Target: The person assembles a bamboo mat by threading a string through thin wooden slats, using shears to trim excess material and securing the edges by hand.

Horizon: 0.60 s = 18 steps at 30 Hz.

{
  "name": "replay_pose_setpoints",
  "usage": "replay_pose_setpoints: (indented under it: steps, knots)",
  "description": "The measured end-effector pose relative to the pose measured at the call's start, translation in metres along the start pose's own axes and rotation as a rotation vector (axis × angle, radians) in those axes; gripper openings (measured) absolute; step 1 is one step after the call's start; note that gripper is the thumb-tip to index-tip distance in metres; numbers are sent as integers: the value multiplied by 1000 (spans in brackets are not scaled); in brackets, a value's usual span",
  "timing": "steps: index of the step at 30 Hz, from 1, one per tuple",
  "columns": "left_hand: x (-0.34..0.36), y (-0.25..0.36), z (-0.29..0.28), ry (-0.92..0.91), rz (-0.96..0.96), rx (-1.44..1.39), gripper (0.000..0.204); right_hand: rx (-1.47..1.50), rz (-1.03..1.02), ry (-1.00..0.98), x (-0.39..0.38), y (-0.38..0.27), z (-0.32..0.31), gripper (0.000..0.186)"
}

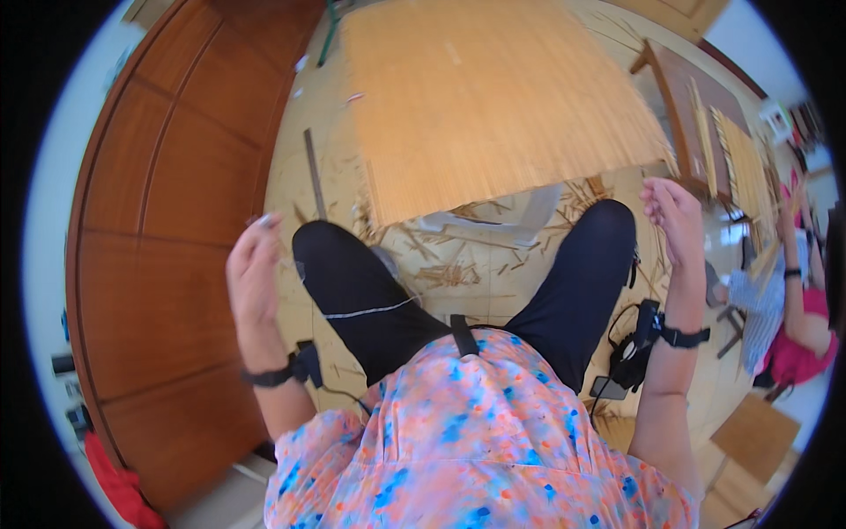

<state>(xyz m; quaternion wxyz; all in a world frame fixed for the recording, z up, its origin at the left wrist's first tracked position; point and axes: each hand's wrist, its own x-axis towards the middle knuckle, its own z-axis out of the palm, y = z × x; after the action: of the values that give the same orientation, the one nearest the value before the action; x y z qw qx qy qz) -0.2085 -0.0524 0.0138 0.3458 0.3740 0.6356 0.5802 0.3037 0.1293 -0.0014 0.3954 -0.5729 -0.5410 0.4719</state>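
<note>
A large straw-coloured mat of thin woven strips (502,97) spreads out in front of my knees, its near edge frayed. My left hand (254,269) is raised beside my left knee, away from the mat. Its fingers are closed at the tips around something small and pale, too blurred to name. Near the mat's right corner, my right hand (674,216) is held up with its fingers curled together. Whether anything is pinched there cannot be made out. A thin pale cord (370,311) lies across my left thigh.
Cut strip scraps (449,273) litter the floor near a whitish plastic container (493,227) under the mat's edge. A dark flat bar (315,172) lies left. A wooden cabinet (167,229) stands left; a low bench (683,115) and another person (793,309) are right.
</note>
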Motion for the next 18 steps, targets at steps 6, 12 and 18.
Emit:
replay_pose_setpoints:
  steps: [6, 12, 18]
  knots:
    - [21, -35, 60, -129, -218, -266, 10, 19, 299, -542, -47, -32, 89, 33]
    - [55, -52, 95, -269, -312, -418, 10, 492, 620, -498, -57, -7, 172, 49]
    - [84, -66, 106, -419, -292, -434, 8, 779, 566, -364, -25, 19, 202, 40]
